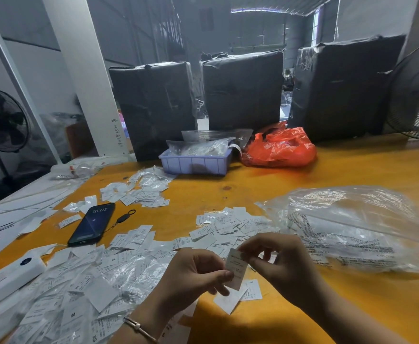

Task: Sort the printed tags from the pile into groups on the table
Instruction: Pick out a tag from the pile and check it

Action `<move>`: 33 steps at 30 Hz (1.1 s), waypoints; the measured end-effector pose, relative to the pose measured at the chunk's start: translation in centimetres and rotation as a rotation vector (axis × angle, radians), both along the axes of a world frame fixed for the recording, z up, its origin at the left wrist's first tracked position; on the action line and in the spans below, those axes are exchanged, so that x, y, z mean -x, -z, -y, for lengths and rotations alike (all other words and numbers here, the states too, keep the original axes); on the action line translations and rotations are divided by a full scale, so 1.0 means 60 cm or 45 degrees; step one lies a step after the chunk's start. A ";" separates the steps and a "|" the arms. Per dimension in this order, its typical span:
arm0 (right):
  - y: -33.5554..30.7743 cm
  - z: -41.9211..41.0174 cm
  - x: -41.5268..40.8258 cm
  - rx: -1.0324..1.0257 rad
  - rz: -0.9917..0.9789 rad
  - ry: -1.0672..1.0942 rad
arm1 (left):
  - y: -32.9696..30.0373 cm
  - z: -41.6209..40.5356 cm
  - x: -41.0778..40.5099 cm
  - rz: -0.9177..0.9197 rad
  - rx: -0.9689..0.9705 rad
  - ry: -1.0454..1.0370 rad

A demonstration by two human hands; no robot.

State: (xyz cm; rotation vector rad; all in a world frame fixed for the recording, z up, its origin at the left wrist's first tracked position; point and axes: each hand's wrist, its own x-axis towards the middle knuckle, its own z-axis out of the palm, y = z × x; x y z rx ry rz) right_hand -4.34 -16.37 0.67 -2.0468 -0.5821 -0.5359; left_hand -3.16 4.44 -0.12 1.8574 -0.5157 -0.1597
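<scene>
Both hands on one tag, above tabletop's near edge.
Left hand [198, 274] pinches tag [237, 269] at its bottom, right hand [278, 259] pinches its top corner; pile [79, 294] covers near-left corner, smaller groups [228, 227] mid-table.

A small white rectangular printed tag [237, 268] stands nearly upright above the orange wooden surface [302, 175], pinched at top and bottom. A loose heap of white printed tags and clear plastic sleeves [79, 289] sprawls at lower left. Smaller groups of white tags lie farther back [141, 189], at the centre [228, 227], and just beneath the held one [243, 292].
</scene>
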 end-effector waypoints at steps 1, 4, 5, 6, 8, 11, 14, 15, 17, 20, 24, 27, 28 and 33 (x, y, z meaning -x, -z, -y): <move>0.001 -0.002 0.000 -0.032 -0.019 -0.011 | 0.001 0.000 0.000 0.003 -0.003 -0.003; 0.003 -0.006 0.000 -0.092 -0.084 -0.042 | 0.003 -0.001 -0.002 0.021 0.005 -0.022; 0.002 -0.007 0.000 -0.091 -0.097 -0.060 | 0.003 -0.001 -0.002 0.029 0.005 -0.029; 0.002 -0.008 0.001 -0.091 -0.102 -0.076 | 0.003 -0.001 -0.002 0.039 0.003 -0.037; 0.001 -0.007 0.000 -0.106 -0.096 -0.081 | 0.003 0.001 -0.002 0.043 0.002 -0.046; 0.002 -0.005 -0.001 -0.125 -0.093 -0.059 | 0.003 0.001 -0.002 0.046 -0.012 -0.066; 0.003 -0.009 -0.001 -0.106 -0.143 -0.103 | 0.006 0.000 -0.004 0.049 0.000 -0.071; 0.004 -0.011 0.000 -0.106 -0.156 -0.119 | 0.004 0.000 -0.003 0.037 0.019 -0.076; 0.004 -0.013 0.001 -0.107 -0.173 -0.141 | 0.002 0.000 -0.001 0.026 0.061 -0.063; 0.006 -0.016 0.004 0.028 -0.123 -0.114 | 0.002 0.002 -0.001 0.041 0.101 -0.041; 0.006 -0.020 0.009 0.156 -0.036 -0.041 | 0.004 0.001 -0.003 0.052 0.067 -0.039; 0.004 -0.019 0.011 0.086 0.047 0.015 | 0.004 0.001 -0.005 0.055 0.055 -0.082; 0.003 -0.017 0.011 0.070 0.046 0.015 | 0.004 0.001 -0.006 0.067 0.061 -0.094; 0.005 -0.020 0.012 0.056 0.033 -0.011 | 0.003 -0.001 -0.006 0.066 0.085 -0.089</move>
